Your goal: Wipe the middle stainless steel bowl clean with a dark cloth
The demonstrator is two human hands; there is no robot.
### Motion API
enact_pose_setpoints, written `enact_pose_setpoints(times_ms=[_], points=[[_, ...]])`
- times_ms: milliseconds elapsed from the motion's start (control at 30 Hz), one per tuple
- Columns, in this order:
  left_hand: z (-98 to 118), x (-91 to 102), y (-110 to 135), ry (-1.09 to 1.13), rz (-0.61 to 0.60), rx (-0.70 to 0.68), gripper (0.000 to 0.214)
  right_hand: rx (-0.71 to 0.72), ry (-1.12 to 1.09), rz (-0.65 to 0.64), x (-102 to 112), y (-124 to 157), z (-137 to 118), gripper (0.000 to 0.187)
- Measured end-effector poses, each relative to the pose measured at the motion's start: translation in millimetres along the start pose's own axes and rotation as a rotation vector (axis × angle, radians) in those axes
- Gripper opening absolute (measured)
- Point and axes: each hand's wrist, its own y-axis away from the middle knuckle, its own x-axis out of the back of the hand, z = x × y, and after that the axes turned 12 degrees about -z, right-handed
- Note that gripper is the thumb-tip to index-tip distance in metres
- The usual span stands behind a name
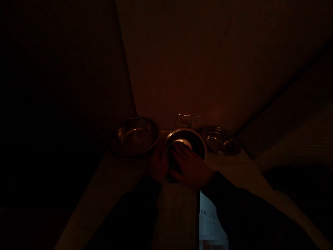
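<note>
Best steady bowl (195, 140) with left hand (158, 165), right hand (191, 165) fingers flat inside; too dark to tell either grip

The middle bowl (194, 141) stands between the left bowl (136, 138) and right bowl (220, 141) on the table (179, 211).

The middle bowl (199, 147) looks like smooth, glossy metal, as do the left bowl (123, 135) and right bowl (220, 140); the surface (179, 215) resembles matt wood, the sleeves (234, 201) matt cloth.
</note>
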Motion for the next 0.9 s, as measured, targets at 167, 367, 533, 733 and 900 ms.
enact_pose_setpoints(times_ms=[167, 367, 533, 733, 900], points=[[0, 0.0, -1, -0.01, -0.008, -0.024, 0.038, 0.013, -0.004, -0.004, 8, -3, 4, 0.07], [0, 0.5, -1, 0.024, 0.029, 0.004, 0.039, 0.171, -0.028, -0.007, 2, 10, 1, 0.058], [2, 1.2, 0, 0.032, 0.013, -0.016, 0.038, 0.2, -0.049, -0.016, 3, 26, 2, 0.048], [3, 0.8, 0, 0.048, -0.001, 0.005, 0.038, 0.161, 0.013, -0.012, -2, 22, 3, 0.054], [0, 0.6, -1, 0.03, -0.013, 0.01, 0.039, 0.061, 0.051, 0.009, 2, 7, 10, 0.057]])
